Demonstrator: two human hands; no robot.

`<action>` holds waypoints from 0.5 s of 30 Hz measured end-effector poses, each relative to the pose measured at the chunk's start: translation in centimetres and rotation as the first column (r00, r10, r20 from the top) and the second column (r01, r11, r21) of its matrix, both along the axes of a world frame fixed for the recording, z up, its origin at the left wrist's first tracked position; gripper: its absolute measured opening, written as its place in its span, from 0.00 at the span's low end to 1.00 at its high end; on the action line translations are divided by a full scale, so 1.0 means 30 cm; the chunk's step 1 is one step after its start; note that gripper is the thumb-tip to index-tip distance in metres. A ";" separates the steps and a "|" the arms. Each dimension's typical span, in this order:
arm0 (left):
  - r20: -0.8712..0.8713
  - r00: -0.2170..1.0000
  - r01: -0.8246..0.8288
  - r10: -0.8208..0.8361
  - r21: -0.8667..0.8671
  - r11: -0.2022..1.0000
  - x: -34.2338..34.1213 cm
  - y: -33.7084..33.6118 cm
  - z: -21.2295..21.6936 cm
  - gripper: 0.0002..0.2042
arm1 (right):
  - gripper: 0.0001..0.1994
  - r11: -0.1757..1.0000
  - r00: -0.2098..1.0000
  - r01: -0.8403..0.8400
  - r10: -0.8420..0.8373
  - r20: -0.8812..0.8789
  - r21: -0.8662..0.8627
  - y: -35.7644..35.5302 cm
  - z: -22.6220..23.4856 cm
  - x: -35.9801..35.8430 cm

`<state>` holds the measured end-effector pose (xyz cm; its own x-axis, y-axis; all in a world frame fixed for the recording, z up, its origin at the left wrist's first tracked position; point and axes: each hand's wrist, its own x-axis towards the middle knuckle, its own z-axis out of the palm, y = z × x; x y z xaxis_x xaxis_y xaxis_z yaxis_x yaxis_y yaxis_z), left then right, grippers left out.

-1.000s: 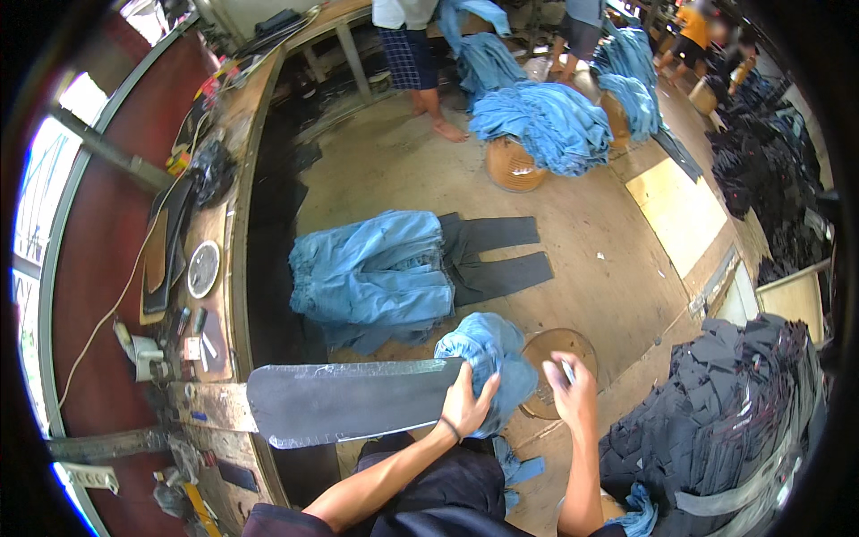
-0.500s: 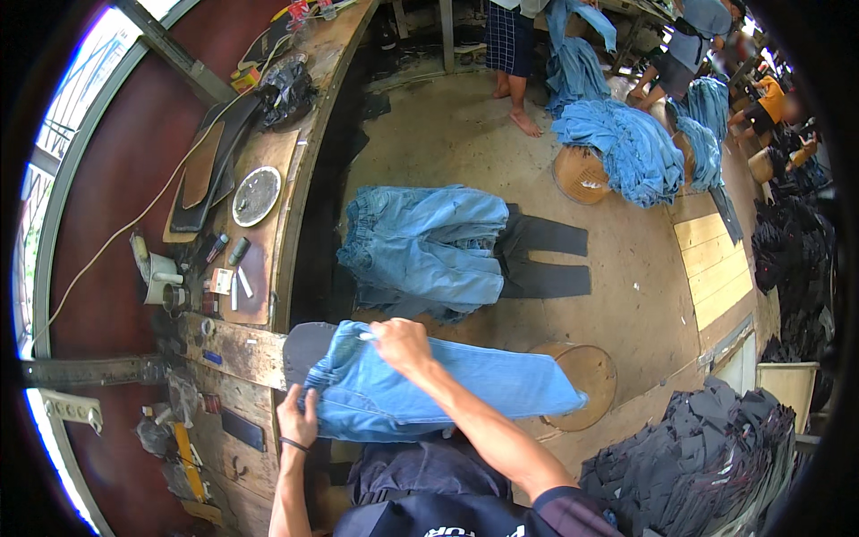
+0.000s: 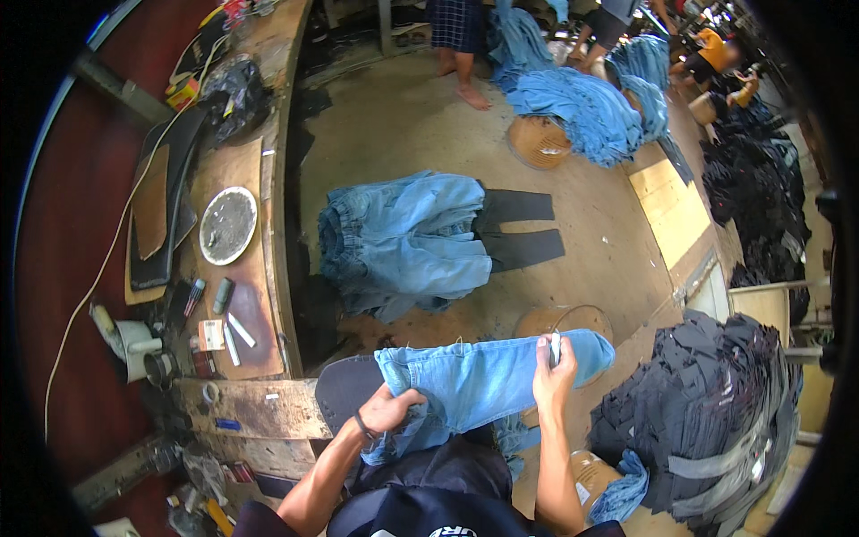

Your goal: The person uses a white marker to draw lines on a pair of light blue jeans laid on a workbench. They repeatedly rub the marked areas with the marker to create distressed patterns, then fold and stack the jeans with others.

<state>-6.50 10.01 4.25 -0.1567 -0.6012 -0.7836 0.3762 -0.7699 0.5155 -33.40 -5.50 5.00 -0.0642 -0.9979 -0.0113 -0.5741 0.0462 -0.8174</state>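
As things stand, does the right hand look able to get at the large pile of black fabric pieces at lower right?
Probably yes: nothing visible blocks the right hand from the black fabric pile, though that hand holds a small white object.

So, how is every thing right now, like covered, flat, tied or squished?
Denim leg: pulled over the board
Dark board: mostly covered, left end bare
Left hand: gripping the denim leg
Right hand: closed around a small white thing
Denim trousers: spread flat
Black plastic bag: crumpled
Dark cloth bundle: tied
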 end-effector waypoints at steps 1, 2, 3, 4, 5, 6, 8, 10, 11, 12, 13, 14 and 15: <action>0.016 0.997 -0.071 0.072 -0.028 0.997 0.012 0.003 -0.002 0.17 | 0.11 0.999 0.999 0.030 -0.030 -0.011 0.011 0.040 -0.004 -0.010; -0.006 0.998 -0.069 0.070 0.096 0.993 0.014 0.003 -0.011 0.14 | 0.12 0.998 0.998 0.052 -0.052 -0.021 0.021 0.076 -0.008 -0.015; -0.209 0.971 -0.109 0.119 0.061 0.992 0.021 0.009 -0.023 0.13 | 0.12 0.995 0.996 0.083 -0.080 -0.047 0.061 0.113 -0.014 -0.013; -0.342 0.917 -0.187 0.205 0.087 0.979 0.021 0.006 -0.041 0.13 | 0.12 0.995 0.996 0.079 -0.077 -0.040 0.055 0.143 -0.023 -0.002; -0.500 0.829 -0.205 0.251 0.147 0.968 0.018 0.012 -0.060 0.12 | 0.12 0.994 0.996 0.082 -0.080 -0.029 0.067 0.173 -0.030 0.011; -0.595 0.729 -0.284 0.339 0.189 0.940 0.019 0.012 -0.083 0.11 | 0.12 0.990 0.997 0.075 -0.076 -0.003 0.122 0.193 -0.035 0.023; -0.342 0.768 -0.591 0.541 -0.054 0.805 0.020 0.029 -0.127 0.10 | 0.12 0.993 0.999 0.020 -0.024 0.035 0.113 0.224 -0.040 0.041; -0.172 0.681 -0.732 0.712 -0.202 0.651 0.033 0.053 -0.161 0.09 | 0.12 0.995 0.999 0.005 -0.009 0.036 0.104 0.248 -0.037 0.043; -0.112 0.673 -0.734 0.731 -0.223 0.642 0.048 0.062 -0.172 0.09 | 0.12 0.995 0.999 0.002 -0.008 0.052 0.100 0.259 -0.034 0.037; 0.036 0.724 -0.662 0.689 -0.245 0.708 0.060 0.074 -0.174 0.09 | 0.12 0.995 0.996 -0.005 -0.004 0.086 0.103 0.268 -0.031 0.028; 0.114 0.731 -0.607 0.673 -0.342 0.717 0.077 0.077 -0.169 0.10 | 0.12 0.994 0.998 0.002 -0.008 0.054 0.106 0.281 -0.027 0.016; 0.151 0.753 -0.571 0.640 -0.334 0.750 0.090 0.081 -0.152 0.10 | 0.12 0.992 0.999 0.001 -0.006 0.034 0.125 0.298 -0.021 0.000; 0.177 0.771 -0.538 0.612 -0.334 0.774 0.096 0.076 -0.127 0.09 | 0.12 0.985 1.000 0.021 -0.021 -0.001 0.168 0.314 -0.015 -0.015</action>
<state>-3.61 12.29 0.42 0.4703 -0.6885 -0.5521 0.5279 -0.2818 0.8012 -33.86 3.92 4.54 -0.0854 -0.9801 -0.1791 -0.5712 0.1955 -0.7972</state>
